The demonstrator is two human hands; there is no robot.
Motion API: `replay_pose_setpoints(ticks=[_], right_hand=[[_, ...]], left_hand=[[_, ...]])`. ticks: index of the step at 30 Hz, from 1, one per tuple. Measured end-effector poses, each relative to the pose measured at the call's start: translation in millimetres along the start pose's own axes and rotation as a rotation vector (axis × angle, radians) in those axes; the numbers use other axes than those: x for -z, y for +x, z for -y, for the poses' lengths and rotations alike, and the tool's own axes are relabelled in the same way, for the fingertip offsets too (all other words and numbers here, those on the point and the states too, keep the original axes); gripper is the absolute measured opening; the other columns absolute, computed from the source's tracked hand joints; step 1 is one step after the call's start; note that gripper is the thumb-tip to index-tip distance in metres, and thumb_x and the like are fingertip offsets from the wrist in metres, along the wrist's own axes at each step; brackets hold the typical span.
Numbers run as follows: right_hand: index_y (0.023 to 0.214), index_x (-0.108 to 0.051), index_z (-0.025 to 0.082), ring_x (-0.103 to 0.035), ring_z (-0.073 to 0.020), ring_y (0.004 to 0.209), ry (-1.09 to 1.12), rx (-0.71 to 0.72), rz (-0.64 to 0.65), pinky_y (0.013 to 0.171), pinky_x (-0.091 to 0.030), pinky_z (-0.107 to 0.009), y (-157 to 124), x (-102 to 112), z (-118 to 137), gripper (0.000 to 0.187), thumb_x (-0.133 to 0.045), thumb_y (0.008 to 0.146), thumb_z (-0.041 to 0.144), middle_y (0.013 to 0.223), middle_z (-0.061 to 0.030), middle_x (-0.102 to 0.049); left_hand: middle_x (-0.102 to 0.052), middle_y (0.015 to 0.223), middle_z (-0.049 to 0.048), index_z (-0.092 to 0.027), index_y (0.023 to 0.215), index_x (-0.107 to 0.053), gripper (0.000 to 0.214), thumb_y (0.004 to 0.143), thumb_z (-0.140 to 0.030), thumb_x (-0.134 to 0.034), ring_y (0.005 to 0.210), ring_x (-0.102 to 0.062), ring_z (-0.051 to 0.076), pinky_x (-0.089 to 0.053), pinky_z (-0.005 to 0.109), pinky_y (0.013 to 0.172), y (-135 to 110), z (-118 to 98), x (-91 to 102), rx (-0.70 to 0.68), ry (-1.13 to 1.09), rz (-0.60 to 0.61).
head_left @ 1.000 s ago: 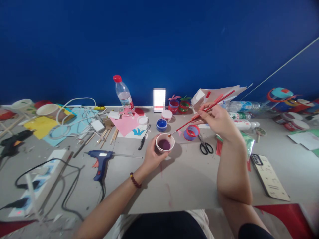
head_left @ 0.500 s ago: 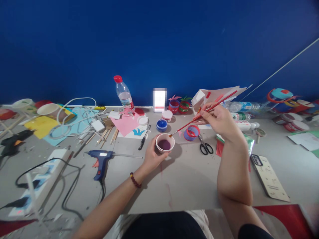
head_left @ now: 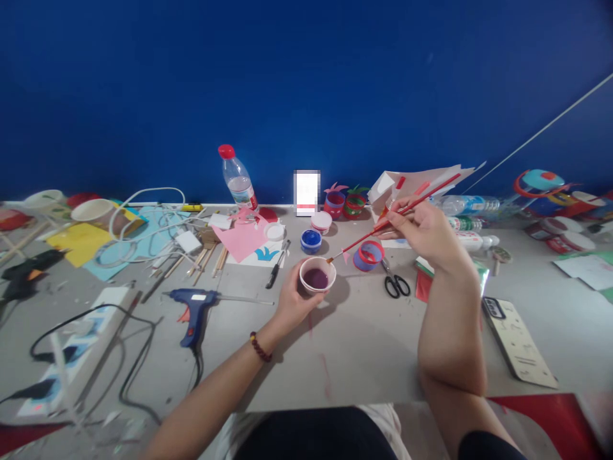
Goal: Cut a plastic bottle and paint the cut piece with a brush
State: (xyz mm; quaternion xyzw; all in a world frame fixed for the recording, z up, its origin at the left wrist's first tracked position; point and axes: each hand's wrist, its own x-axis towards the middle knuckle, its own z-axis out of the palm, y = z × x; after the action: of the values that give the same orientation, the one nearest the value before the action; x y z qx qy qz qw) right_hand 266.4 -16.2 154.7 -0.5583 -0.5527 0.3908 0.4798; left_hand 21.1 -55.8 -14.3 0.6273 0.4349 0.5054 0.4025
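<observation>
My left hand (head_left: 297,299) is wrapped round a white paper cup (head_left: 318,262) with dark purple liquid (head_left: 316,278) inside. Pinched in my right hand (head_left: 421,233) is a red-handled paintbrush (head_left: 357,243), slanting down to the left. Its bristle tip is at the cup's upper right rim; whether it touches I cannot tell. Just behind the cup stands an open jar of blue paint (head_left: 311,240), with a pale lidded jar (head_left: 321,222) beyond it. A purple ring-shaped cup with a red rim (head_left: 368,257) sits under the brush, beside black-handled scissors (head_left: 396,285).
To the left lie a blue glue gun (head_left: 191,306), a power strip (head_left: 86,345) with cords, and a black pen (head_left: 278,265). A water bottle (head_left: 238,182) stands by the blue wall. A phone (head_left: 520,342) lies at right, near plastic bottles (head_left: 469,206).
My right hand and the paintbrush have shifted very slightly to the right. My left hand and the cup have stayed in place.
</observation>
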Motion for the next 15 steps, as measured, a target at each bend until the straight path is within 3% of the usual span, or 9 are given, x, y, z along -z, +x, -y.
replay_pose_setpoints(ticks=[5,12,15], right_hand=[[0.089,-0.056,0.022,-0.075,-0.0225,0.077,0.011,0.011,-0.005,0.072,-0.068,-0.037,-1.7,-0.4,0.6,0.029,-0.076,0.083,0.042,0.075,-0.0026,-0.066],[0.092,-0.055,0.021,-0.075,-0.0239,0.079,0.02,0.01,0.001,0.079,-0.066,-0.044,-1.5,1.1,-0.8,0.027,-0.074,0.084,0.04,0.075,-0.0028,-0.067],[0.092,-0.055,0.021,-0.075,-0.0227,0.078,0.016,0.017,0.01,0.077,-0.067,-0.04,-1.2,1.8,-0.9,0.025,-0.073,0.085,0.038,0.075,-0.0029,-0.067]], left_hand=[[-0.062,0.132,0.0109,-0.024,0.134,-0.051,0.069,0.072,-0.031,-0.082,0.122,-0.062,0.029,-0.05,0.047,0.104,0.8,-2.0,0.6,0.0,0.005,-0.008],[-0.061,0.133,0.0119,-0.023,0.134,-0.051,0.069,0.073,-0.032,-0.082,0.123,-0.061,0.029,-0.049,0.048,0.105,0.8,-2.8,1.5,0.004,0.005,-0.005],[-0.061,0.133,0.0119,-0.024,0.135,-0.051,0.07,0.073,-0.032,-0.082,0.123,-0.061,0.029,-0.049,0.047,0.105,0.6,-2.9,1.4,0.011,0.005,-0.002]])
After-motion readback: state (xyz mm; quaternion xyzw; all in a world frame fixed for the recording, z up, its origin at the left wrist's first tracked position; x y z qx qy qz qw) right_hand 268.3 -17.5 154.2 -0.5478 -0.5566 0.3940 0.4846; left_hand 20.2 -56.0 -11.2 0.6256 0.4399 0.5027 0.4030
